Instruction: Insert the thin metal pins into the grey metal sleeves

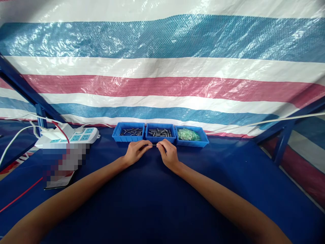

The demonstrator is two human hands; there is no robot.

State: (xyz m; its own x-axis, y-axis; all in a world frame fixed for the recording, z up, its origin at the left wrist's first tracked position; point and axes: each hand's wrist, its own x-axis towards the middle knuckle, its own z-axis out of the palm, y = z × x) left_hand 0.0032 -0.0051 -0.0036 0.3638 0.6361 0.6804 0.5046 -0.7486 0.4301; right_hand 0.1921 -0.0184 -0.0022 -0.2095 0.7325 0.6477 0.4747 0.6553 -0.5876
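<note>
My left hand and my right hand rest on the dark blue table cover, fingertips almost meeting. Between them they pinch a thin metal pin; both hands are closed on it. Just beyond the hands stand three small blue trays in a row. The left tray holds several thin metal pins, the middle tray holds several dark short cylinders, and the right tray holds clear greenish pieces.
A white power strip with cables lies at the left, next to a blurred flat object. A striped tarpaulin hangs behind the trays. Blue frame bars stand at both sides.
</note>
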